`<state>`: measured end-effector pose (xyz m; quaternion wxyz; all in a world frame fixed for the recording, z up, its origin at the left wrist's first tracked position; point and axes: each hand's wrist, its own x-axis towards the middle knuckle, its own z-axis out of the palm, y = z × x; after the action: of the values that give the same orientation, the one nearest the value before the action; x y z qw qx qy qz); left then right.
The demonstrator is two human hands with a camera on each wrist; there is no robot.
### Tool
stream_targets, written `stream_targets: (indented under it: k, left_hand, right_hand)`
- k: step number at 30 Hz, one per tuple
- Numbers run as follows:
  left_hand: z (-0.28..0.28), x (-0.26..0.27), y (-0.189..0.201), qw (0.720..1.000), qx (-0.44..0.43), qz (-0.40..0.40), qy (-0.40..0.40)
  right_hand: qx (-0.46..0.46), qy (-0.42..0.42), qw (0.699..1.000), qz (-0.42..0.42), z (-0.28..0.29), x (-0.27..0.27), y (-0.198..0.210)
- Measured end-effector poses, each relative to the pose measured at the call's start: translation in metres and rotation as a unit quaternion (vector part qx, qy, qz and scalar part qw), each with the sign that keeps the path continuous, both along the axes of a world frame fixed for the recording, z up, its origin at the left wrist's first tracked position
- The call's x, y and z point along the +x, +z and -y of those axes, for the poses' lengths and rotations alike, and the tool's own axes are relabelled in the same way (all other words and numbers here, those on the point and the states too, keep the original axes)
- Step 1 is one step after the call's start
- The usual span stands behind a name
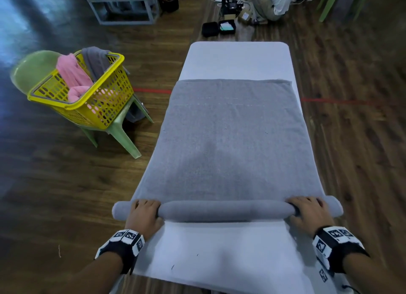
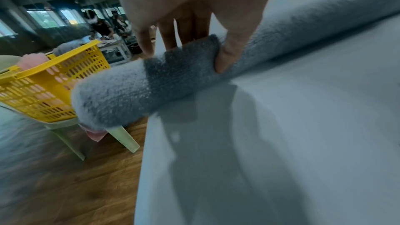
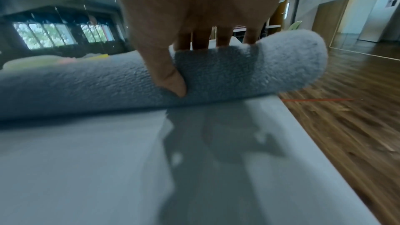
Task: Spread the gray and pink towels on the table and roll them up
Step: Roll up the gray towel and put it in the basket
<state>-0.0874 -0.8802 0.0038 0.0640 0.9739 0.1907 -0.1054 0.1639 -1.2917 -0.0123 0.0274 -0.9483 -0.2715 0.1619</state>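
Wrist views alone show thumbs point(image 2: 223, 61) under gray towel point(image 1: 230, 140).

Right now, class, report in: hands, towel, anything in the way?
Left hand and right hand grip the roll's ends. Gray towel barely rolled, mostly flat on the table. Nothing ahead of the roll. Pink towel in the basket.

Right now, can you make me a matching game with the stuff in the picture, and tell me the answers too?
Things:
1. gray towel
2. pink towel
3. yellow basket
4. left hand

Where or how:
A. sits on a green chair
B. partly rolled on the white table
C. grips one end of the roll
D. lies in the basket

Pairs: 1-B, 2-D, 3-A, 4-C
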Motion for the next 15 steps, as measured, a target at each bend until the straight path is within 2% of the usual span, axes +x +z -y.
stream_targets:
  k: [2,4,7,10,15]
  left_hand:
    - [-0.002,0.008,0.004,1.0,-0.007,0.018,0.017]
    - [-0.003,0.011,0.003,0.999,-0.025,0.033,0.036]
    - [-0.001,0.008,-0.003,0.998,-0.05,0.013,0.024]
    - [0.009,0.006,-0.006,0.997,-0.068,0.016,0.031]
    - [0.06,0.02,-0.003,0.994,-0.082,0.069,-0.005]
  right_hand:
    - [0.008,-0.019,1.0,0.022,-0.008,0.012,0.006]
    - [0.069,-0.048,0.996,0.033,-0.013,0.017,0.01]
    - [0.056,-0.013,0.998,-0.021,-0.008,0.01,0.007]
    - [0.05,0.017,0.999,0.01,0.005,0.005,0.0]
    - [0.068,-0.105,0.991,0.047,0.049,0.001,0.005]
